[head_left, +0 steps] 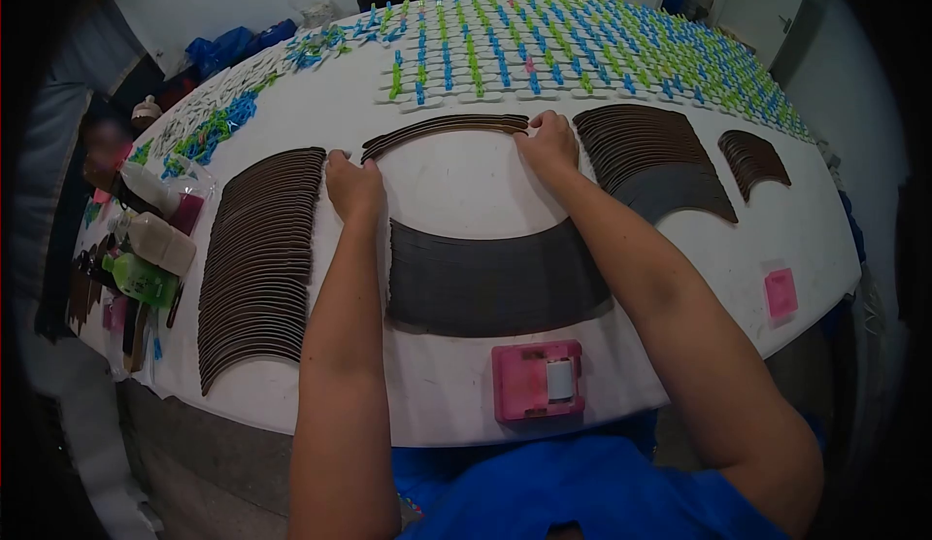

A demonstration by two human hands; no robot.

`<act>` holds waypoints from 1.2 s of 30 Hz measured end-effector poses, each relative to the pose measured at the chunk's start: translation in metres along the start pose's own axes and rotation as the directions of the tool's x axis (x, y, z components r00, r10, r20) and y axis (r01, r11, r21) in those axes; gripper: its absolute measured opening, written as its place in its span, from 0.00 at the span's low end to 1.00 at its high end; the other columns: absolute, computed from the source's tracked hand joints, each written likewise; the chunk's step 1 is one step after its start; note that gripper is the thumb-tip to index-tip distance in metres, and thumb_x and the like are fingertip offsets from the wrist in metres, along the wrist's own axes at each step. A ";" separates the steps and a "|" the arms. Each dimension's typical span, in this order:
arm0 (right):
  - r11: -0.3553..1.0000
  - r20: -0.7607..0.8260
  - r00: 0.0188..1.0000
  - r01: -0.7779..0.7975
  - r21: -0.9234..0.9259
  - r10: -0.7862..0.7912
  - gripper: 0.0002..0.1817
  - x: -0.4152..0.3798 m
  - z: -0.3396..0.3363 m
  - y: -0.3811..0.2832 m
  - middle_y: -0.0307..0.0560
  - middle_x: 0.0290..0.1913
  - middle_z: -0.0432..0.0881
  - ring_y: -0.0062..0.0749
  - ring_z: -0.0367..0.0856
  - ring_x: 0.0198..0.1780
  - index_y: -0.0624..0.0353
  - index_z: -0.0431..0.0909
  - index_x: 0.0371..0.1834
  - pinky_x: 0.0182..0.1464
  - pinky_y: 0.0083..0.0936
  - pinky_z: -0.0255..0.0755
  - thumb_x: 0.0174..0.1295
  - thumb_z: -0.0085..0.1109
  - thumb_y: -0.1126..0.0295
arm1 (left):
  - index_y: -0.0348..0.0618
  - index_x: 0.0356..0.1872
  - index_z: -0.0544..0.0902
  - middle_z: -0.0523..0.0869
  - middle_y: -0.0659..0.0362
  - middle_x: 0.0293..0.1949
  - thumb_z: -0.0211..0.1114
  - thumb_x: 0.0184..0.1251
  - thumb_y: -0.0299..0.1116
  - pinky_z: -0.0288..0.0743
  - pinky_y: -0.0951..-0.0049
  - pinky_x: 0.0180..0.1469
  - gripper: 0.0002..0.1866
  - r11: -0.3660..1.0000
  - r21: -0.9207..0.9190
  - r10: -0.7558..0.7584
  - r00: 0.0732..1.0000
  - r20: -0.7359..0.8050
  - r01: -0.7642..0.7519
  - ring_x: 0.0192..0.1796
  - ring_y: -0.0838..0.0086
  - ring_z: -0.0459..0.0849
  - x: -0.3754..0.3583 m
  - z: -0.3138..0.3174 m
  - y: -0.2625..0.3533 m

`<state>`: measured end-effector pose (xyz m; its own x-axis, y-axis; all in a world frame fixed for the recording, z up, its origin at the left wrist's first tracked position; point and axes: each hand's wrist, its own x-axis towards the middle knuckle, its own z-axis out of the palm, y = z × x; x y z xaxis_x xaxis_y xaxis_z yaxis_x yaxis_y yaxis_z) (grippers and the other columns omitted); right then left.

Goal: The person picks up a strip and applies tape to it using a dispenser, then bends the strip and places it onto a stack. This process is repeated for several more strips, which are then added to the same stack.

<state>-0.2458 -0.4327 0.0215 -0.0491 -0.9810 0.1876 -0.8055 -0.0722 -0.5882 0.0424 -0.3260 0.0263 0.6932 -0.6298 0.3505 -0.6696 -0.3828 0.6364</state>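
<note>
A few thin curved strips [442,128] with brown edges lie in an arch in the upper middle of the table. At their left end is my left hand [354,186], its fingers and thumb closed around the tips. My right hand [548,146] pinches the opposite end between thumb and fingers. Below them, a fanned sheet of dark curved strips [495,283] lies face up between my forearms. To the left stands a long row of stacked brown strips [260,258]. Another brown row [641,142], fanning out to dark faces, sits right of my right hand.
A pink box [510,385] with a white piece inside is near the front edge. Another pink item [780,293] and a small strip stack [752,161] lie right. Blue and green clips [544,40] fill the back. Bottles [160,242] crowd the left edge.
</note>
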 end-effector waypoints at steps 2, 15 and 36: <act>1.000 -0.005 1.000 -0.019 0.000 0.019 0.23 0.000 0.000 -0.002 0.48 0.58 0.80 0.44 0.80 0.63 0.53 0.80 0.54 0.67 0.40 0.74 0.61 0.73 0.55 | 0.34 0.57 0.79 0.84 0.42 0.57 0.74 0.65 0.33 0.80 0.54 0.61 0.23 1.000 -0.008 0.001 1.000 0.004 -0.001 0.58 0.47 0.86 0.000 0.000 0.000; 0.999 -0.060 0.997 -0.045 0.029 0.046 0.20 0.005 0.006 0.002 0.50 0.57 0.81 0.47 0.81 0.63 0.54 0.80 0.52 0.64 0.41 0.76 0.61 0.73 0.59 | 0.34 0.57 0.78 0.84 0.42 0.56 0.74 0.65 0.33 0.80 0.53 0.60 0.23 1.000 -0.012 -0.002 1.000 0.028 0.002 0.57 0.46 0.86 0.000 0.000 -0.001; 0.749 0.057 0.788 0.557 0.359 -0.613 0.07 -0.173 -0.152 0.057 0.48 0.32 0.80 0.35 0.79 0.32 0.62 0.80 0.36 0.37 0.32 0.75 0.68 0.69 0.72 | 0.37 0.58 0.79 0.85 0.44 0.56 0.72 0.64 0.32 0.80 0.54 0.61 0.23 0.999 -0.029 0.018 1.000 -0.008 -0.018 0.58 0.49 0.86 -0.001 0.000 0.000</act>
<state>-0.3735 -0.2399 0.0751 0.4888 -0.7390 0.4636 -0.4189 -0.6650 -0.6184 0.0417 -0.3246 0.0260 0.6830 -0.6314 0.3671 -0.6742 -0.3517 0.6494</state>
